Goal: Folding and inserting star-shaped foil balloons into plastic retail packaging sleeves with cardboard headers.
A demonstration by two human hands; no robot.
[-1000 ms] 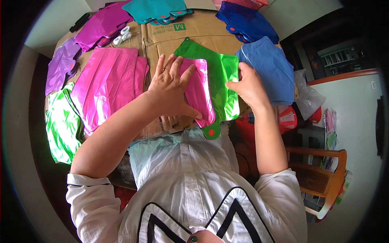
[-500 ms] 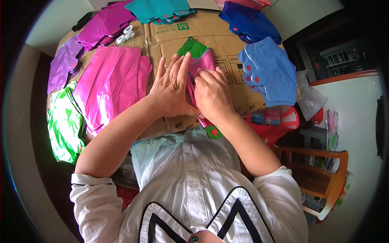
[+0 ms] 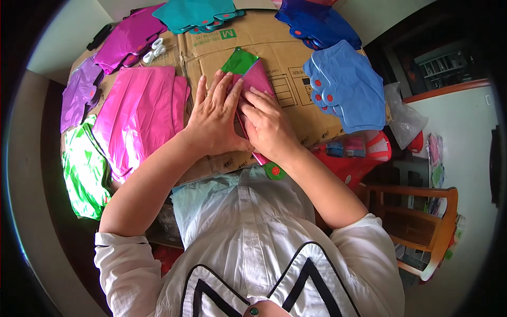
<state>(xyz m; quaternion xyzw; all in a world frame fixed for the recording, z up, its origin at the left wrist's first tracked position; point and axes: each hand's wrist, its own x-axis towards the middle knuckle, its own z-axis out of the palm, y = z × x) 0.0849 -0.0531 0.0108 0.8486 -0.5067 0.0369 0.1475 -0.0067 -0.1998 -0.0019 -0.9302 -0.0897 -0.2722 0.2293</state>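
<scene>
A narrow folded piece of shiny pink material with a green end lies on the cardboard in front of me. Its near end is a rounded green tab with a red dot, hanging at the cardboard's edge. My left hand is spread flat, pressing along the left side of the fold. On the pink part lies my right hand, its fingers stretched out and slightly bent. Both hands hide the middle of the piece. Left of them sits a stack of pink pieces.
Stacks in shiny green, purple, magenta, teal, dark blue and light blue ring the cardboard. White cord loops lie near the magenta stack. A wooden chair stands at right.
My right hand's fingers have straightened and lie flatter on the pink piece. The left hand stays spread beside it. The whole view has shifted slightly.
</scene>
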